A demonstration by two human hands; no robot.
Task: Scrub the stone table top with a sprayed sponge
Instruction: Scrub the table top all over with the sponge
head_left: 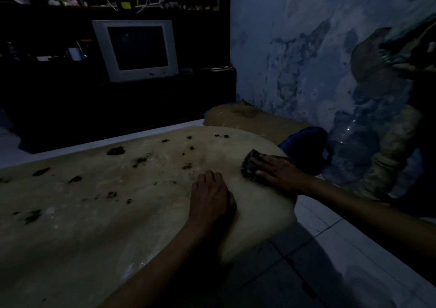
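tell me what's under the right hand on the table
The right hand presses flat on a dark sponge, which lies on the stone table top near its far right edge. The stone beneath the sponge is covered, so any dirt there cannot be seen.

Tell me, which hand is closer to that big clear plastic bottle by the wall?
The right hand. It presses the sponge flat on the table top, near the edge facing the bottle. The left hand rests on the stone farther from the bottle.

Very dim, murky frame (edges bowed) — soft, blurred detail throughout.
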